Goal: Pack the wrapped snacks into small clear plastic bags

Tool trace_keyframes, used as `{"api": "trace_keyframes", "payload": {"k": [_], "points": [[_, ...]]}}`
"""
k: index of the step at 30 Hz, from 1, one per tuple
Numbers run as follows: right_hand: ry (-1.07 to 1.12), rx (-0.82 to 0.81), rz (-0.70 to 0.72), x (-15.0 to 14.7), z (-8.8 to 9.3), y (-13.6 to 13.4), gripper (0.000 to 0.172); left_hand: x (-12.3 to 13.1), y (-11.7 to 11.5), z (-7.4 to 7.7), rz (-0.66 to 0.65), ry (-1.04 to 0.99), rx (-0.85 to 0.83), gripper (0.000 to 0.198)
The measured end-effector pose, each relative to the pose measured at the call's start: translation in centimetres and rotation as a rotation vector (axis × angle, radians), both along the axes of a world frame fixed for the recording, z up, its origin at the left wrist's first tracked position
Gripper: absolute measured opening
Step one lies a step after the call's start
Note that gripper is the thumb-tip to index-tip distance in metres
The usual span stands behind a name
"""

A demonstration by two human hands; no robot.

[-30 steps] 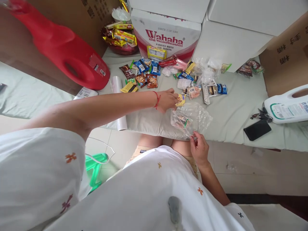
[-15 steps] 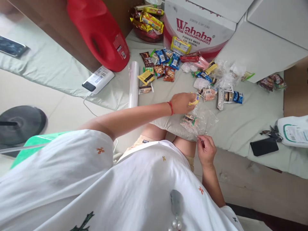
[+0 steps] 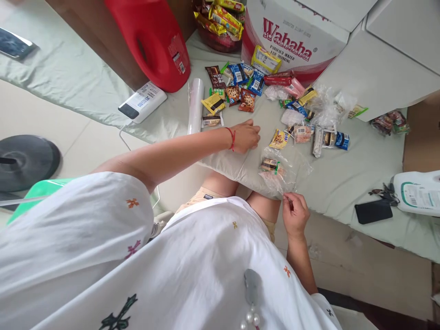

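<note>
My left hand (image 3: pixel 246 136), with a red cord on its wrist, is low over the pale cloth, its fingers loosely bent and apart, with nothing visible in them. Just right of it lies a yellow cookie packet (image 3: pixel 278 139). At the cloth's front edge, my right hand (image 3: pixel 295 211) is closed in a pinch on the corner of a clear plastic bag (image 3: pixel 294 170). Inside the bag show a small wrapped snack (image 3: pixel 270 164) with a dark and green label and some pinkish pieces. A pink-wrapped snack (image 3: pixel 302 134) lies beyond the yellow packet.
Behind are several snack packets (image 3: pixel 247 100), crumpled clear bags (image 3: pixel 325 107), a Wahaha carton (image 3: pixel 292 43) and a snack-filled bowl (image 3: pixel 223 45). To the left stand a plastic roll (image 3: pixel 195 105), white power bank (image 3: pixel 142 101) and red jug (image 3: pixel 154 50). Keys and a black case (image 3: pixel 373 211) lie right.
My left hand has let go of the yellow cookie packet, which now lies on the cloth, and has moved left. My right hand still pinches the bag's corner. The view has shifted slightly.
</note>
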State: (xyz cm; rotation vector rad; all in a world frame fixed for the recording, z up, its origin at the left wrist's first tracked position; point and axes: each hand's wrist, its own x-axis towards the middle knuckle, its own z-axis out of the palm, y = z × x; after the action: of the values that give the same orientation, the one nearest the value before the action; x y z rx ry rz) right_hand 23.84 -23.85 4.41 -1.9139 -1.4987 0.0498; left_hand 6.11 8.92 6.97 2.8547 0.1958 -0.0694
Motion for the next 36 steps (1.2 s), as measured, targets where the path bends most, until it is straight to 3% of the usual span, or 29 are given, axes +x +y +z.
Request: {"api": "trace_keyframes", "payload": {"k": [3,6,9,12,14,17,20,23,26,28,31,36], "points": [[0.001,-0.006,-0.014,0.2,0.2,0.5,0.019,-0.9,-1.6,0.4,0.016,-0.064,-0.01,0.057],[0.001,0.001,0.013,0.5,0.7,0.9,0.018,-0.3,-4.3,0.8,-0.07,-0.102,-0.096,0.083],[0.028,-0.054,0.089,0.9,1.5,0.8,0.019,0.7,-5.6,0.8,-0.138,-0.073,-0.126,0.091],[0.194,-0.26,0.222,1.8,2.3,0.3,0.024,0.9,-5.1,0.2,-0.084,-0.062,-0.085,0.076],[0.398,-0.403,0.276,2.8,2.8,0.5,0.043,0.4,-4.4,-0.2,-0.076,-0.055,-0.084,0.056],[0.607,-0.387,0.083,4.9,3.3,2.9,0.054,-0.7,-3.9,-0.8,-0.112,-0.057,-0.123,0.037],[0.54,-0.348,-0.118,6.3,3.1,7.7,0.048,-1.4,-4.3,-1.1,-0.103,-0.067,-0.158,0.032],[0.39,-0.491,-0.059,6.0,2.4,12.8,0.045,-1.7,-5.1,-1.4,-0.084,-0.09,-0.172,0.025],[0.346,-0.664,0.028,4.6,1.8,15.9,0.038,-1.9,-5.5,-1.9,-0.062,-0.13,-0.169,0.014],[0.431,-0.707,0.068,4.1,1.8,16.2,0.032,-2.2,-5.5,-2.5,-0.039,-0.166,-0.178,0.017],[0.614,-0.636,0.089,4.4,2.2,15.0,0.035,-2.7,-5.1,-3.4,-0.006,-0.217,-0.228,0.02],[0.702,-0.597,-0.006,5.6,2.2,12.0,0.045,-3.4,-4.6,-4.2,0.03,-0.2,-0.314,0.021]]}}
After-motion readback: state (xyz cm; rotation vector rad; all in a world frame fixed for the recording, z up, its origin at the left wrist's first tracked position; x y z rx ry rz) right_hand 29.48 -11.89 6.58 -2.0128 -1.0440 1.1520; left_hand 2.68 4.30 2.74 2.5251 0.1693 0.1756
